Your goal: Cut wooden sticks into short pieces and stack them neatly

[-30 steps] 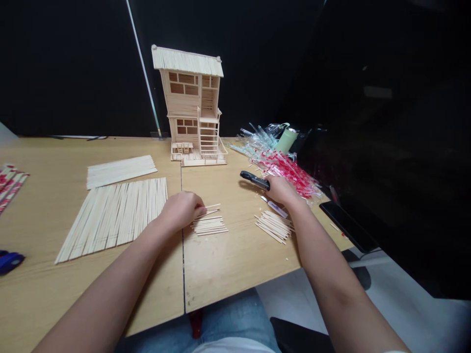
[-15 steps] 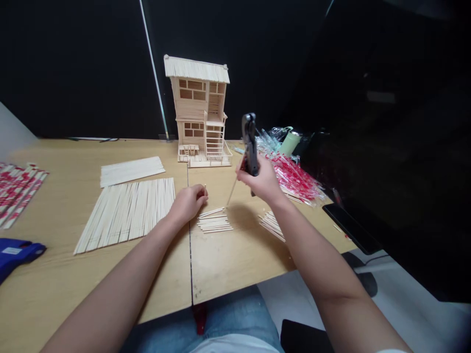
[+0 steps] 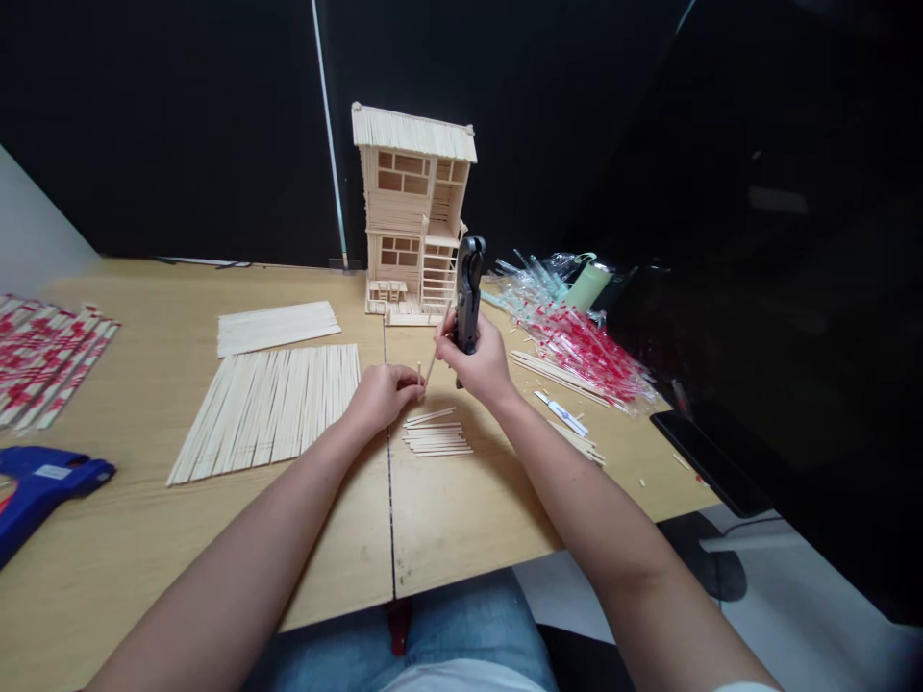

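Note:
My left hand [image 3: 382, 394] is closed in a pinch around a short wooden stick [image 3: 419, 369] that stands nearly upright. My right hand [image 3: 485, 363] grips dark metal pliers [image 3: 468, 288], their head pointing up, and also pinches a longer wooden stick [image 3: 433, 359]. The lower end of that stick slants down beside my left fingertips; whether the two sticks touch I cannot tell. Just in front of both hands lies a small row of short cut sticks [image 3: 438, 442]. Behind them stands a two-storey model house [image 3: 411, 207] built from sticks, with a ladder and a fenced porch.
Two flat stick panels [image 3: 270, 408] lie left of my left hand. A blue glue gun [image 3: 58, 485] and red-and-white packs [image 3: 50, 356] sit at the far left. On the right are plastic wrappers [image 3: 584, 346], loose sticks [image 3: 562, 375], a white-and-blue cutter [image 3: 566, 415] and a phone [image 3: 710, 461].
My right hand has moved left with the pliers and the long stick, bringing the stick up to my left fingertips. The view has shifted slightly, uncovering the cutter on the right.

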Action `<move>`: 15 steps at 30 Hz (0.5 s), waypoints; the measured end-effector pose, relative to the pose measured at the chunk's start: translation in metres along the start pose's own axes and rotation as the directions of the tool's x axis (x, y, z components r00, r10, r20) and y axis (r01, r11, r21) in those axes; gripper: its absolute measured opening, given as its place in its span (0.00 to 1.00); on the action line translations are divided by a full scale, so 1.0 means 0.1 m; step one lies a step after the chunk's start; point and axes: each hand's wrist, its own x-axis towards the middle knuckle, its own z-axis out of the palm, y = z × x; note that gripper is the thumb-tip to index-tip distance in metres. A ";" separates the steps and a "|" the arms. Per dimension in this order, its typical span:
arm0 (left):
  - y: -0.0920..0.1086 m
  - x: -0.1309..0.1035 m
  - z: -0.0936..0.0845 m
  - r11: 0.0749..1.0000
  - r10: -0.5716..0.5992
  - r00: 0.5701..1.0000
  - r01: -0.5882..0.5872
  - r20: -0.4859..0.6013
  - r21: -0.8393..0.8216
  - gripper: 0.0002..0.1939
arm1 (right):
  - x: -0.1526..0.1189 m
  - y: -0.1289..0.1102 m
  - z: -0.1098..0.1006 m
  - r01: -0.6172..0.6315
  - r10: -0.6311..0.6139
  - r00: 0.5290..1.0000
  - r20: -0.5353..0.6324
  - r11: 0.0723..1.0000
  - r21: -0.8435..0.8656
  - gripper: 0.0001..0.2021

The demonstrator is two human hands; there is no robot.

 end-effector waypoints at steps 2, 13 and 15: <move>-0.02 0.01 0.00 1.000 -0.005 1.000 0.005 -0.001 0.004 0.09 | -0.01 0.03 0.02 -0.013 0.013 1.000 -0.004 1.000 0.005 0.09; 0.03 0.01 0.03 0.998 0.013 1.000 -0.013 -0.004 0.061 0.10 | -0.06 0.06 0.05 0.016 -0.017 0.999 -0.046 1.000 -0.022 0.07; 0.02 0.02 0.02 0.999 0.007 0.999 -0.005 -0.044 0.041 0.09 | -0.11 0.01 0.01 0.005 -0.010 0.998 -0.062 0.997 -0.079 0.08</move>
